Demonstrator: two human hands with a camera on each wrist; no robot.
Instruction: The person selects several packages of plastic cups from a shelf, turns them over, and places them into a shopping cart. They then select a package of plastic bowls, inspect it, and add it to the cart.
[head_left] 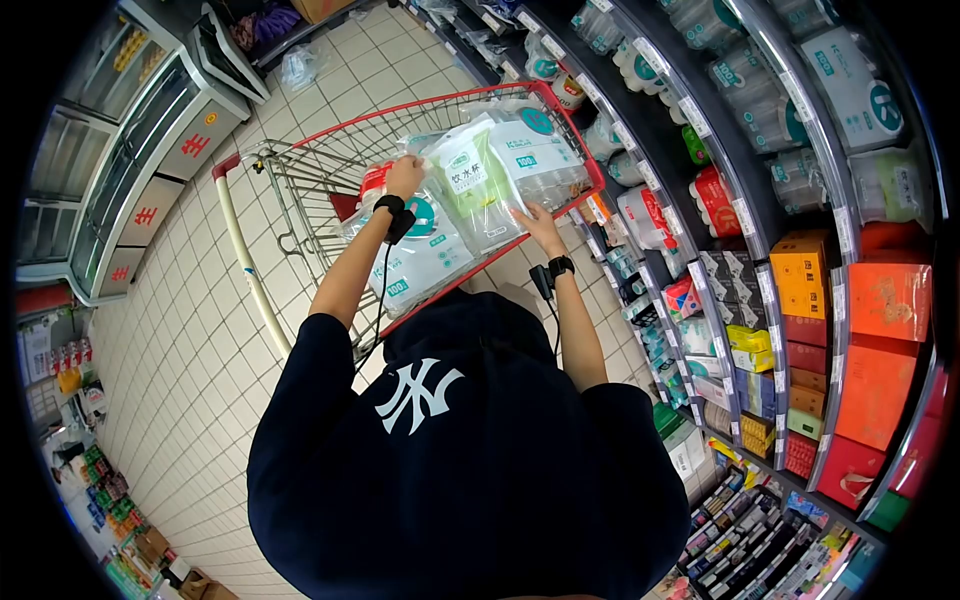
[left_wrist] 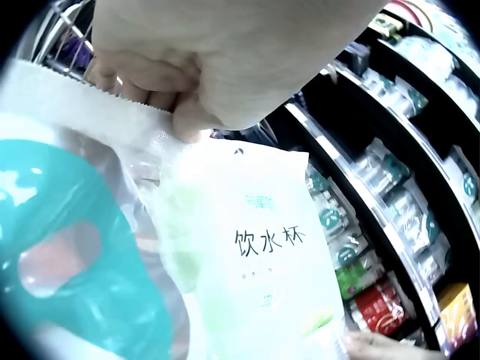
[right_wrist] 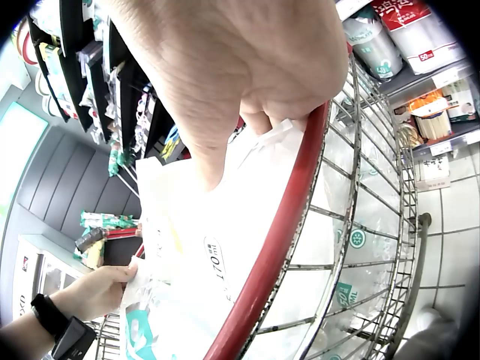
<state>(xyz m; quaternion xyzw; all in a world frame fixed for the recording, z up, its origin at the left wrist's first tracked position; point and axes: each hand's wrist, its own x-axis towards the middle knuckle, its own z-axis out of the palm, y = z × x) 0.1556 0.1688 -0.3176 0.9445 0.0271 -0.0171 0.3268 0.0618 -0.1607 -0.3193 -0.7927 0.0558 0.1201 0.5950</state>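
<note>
A white and pale green pack of paper drinking cups (head_left: pixel 466 182) lies in the shopping cart (head_left: pixel 330 128). Beside it, nearer the handle, is a clear bag with a teal circle (head_left: pixel 432 250). My left hand (head_left: pixel 404 178) curls its fingers over that bag's top edge, right at a corner of the cup pack (left_wrist: pixel 262 225). My right hand (head_left: pixel 541 230) pinches the cup pack's other end by the red rim (right_wrist: pixel 300 187), thumb on its face and fingers partly hidden behind it. A second teal-marked bag (head_left: pixel 548 150) lies at the cart's far end.
Stocked shelves (head_left: pixel 745 215) stand close along the right with bagged cups and boxes. The cart's pale handle (head_left: pixel 250 270) points left, over the tiled floor (head_left: pixel 180 350). Freezer cabinets (head_left: pixel 165 165) line the left, and a plastic bag (head_left: pixel 300 66) lies on the floor.
</note>
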